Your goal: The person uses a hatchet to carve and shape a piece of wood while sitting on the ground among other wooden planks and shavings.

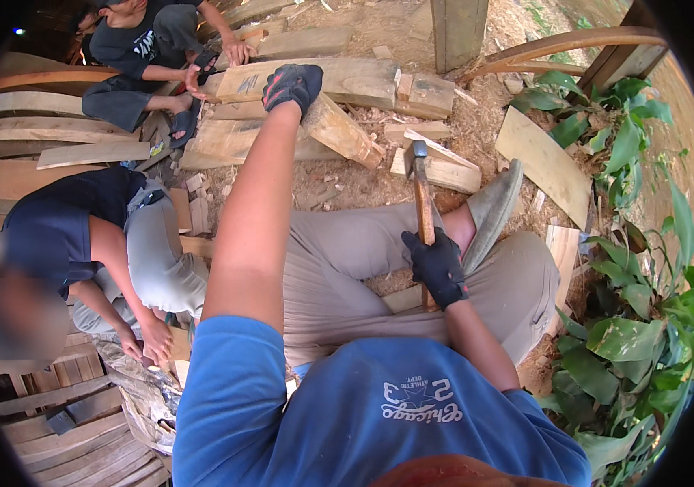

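Observation:
My right hand (436,266), in a dark glove, is wrapped round the wooden handle of a hammer (423,195). The hammer stands nearly upright over my folded legs, its grey metal head (416,151) at the top. My left hand (293,86), in a dark glove with red marks, is stretched far forward. Its fingers are closed at the upper end of a thick wooden block (342,132), partly hidden by the hand. The block leans towards the lower right, against a long thick plank (355,78) lying behind it.
Offcuts (444,169) and shavings lie around my sandalled foot (493,213). A flat board (543,165) and leafy plants (631,333) are to the right. One person (71,227) bends close on my left; another (144,49) sits at the far left. Curved planks (30,130) are stacked there.

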Tool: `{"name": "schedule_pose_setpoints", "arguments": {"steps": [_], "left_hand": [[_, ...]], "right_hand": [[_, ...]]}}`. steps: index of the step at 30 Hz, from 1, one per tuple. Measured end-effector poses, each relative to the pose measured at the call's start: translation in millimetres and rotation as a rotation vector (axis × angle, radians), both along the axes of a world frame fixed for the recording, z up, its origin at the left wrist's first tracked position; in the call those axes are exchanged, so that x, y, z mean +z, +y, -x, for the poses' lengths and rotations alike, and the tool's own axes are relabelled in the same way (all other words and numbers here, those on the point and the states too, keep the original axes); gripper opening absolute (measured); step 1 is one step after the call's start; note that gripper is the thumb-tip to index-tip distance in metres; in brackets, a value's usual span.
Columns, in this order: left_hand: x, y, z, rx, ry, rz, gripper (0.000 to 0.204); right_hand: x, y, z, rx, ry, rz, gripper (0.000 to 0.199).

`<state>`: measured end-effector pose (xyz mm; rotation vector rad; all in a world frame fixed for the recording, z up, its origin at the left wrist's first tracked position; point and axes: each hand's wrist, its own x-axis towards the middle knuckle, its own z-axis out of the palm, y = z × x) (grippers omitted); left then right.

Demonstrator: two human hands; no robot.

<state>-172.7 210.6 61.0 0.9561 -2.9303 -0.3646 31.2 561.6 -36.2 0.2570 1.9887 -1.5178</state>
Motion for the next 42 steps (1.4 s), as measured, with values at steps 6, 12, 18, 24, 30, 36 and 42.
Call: {"name": "schedule_pose_setpoints", "arguments": {"steps": [6, 12, 18, 24, 30, 36, 42], "left_hand": [[-1, -3, 1, 0.005, -0.015, -0.003, 0.057], [-8, -1, -4, 0.033, 0.043, 0.004, 0.056], [-13, -12, -11, 0.070, 0.044, -0.023, 0.056], [-12, -13, -14, 0.098, 0.078, -0.052, 0.053], [-2, -5, -10, 0.097, 0.021, -0.065, 0.054], [-10, -18, -10, 0.065, 0.040, -0.077, 0.058], [3, 0, -22, 0.054, 0.056, -0.147, 0.058]], "right_hand": [[60, -3, 10, 0.005, 0.582, 0.041, 0.035], [-15, -44, 22, 0.025, 0.246, -0.014, 0.032], [12, -38, 24, -0.044, 0.002, 0.173, 0.030], [84, -32, 32, -0.151, 0.329, 0.212, 0.032], [-25, -51, 35, 0.134, 0.170, -0.101, 0.041], [25, -34, 39, -0.055, 0.008, 0.221, 0.031], [76, -38, 39, -0.158, 0.279, 0.176, 0.031]]}}
